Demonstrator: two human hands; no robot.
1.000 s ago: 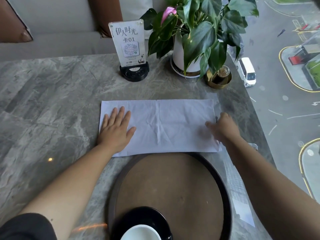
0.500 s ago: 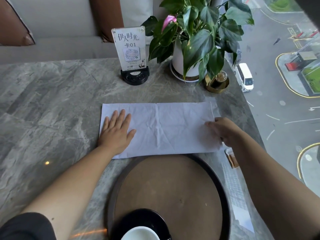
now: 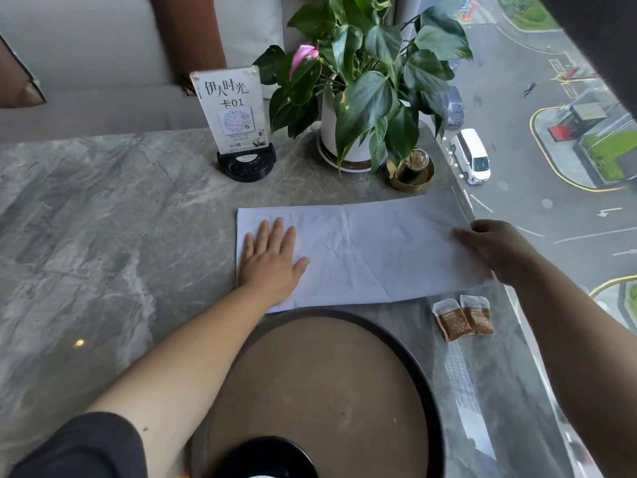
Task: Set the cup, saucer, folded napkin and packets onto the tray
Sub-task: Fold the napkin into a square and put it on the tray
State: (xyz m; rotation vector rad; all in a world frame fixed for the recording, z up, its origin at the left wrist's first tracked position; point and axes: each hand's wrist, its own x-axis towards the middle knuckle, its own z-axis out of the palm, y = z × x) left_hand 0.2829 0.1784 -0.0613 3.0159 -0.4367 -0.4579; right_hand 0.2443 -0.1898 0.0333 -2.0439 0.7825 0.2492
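**Napkin flat on table, both hands on it, tray nearly bare**

Left hand (image 3: 270, 260) lay palm down on the napkin's left end, fingers straight and slightly spread, thumb out to the side, gripping nothing. Right hand (image 3: 496, 250) sat at the napkin's right edge with fingers curled over it; couldn't tell whether it pinched the cloth or just rested there.

Napkin (image 3: 362, 250) was a long white rectangle, creased down the middle, lying flat on the grey marble table (image 3: 103, 236) just beyond the tray. Its near edge touched or slightly overlapped the tray rim.

Tray (image 3: 425, 391) was round, brown inside with a dark rim, closest to the camera. Black saucer (image 3: 269, 457) sat on its near part, cut off by the frame edge. A sliver of white showed on the saucer; couldn't confirm it was the cup.

2 brown packets (image 3: 463, 317) lay side by side on the table, right of the tray, just below the napkin's right corner, under the right forearm.

Farther back: table sign (image 3: 231, 108) on a black base, potted plant (image 3: 358, 98), small gold dish (image 3: 410, 172).
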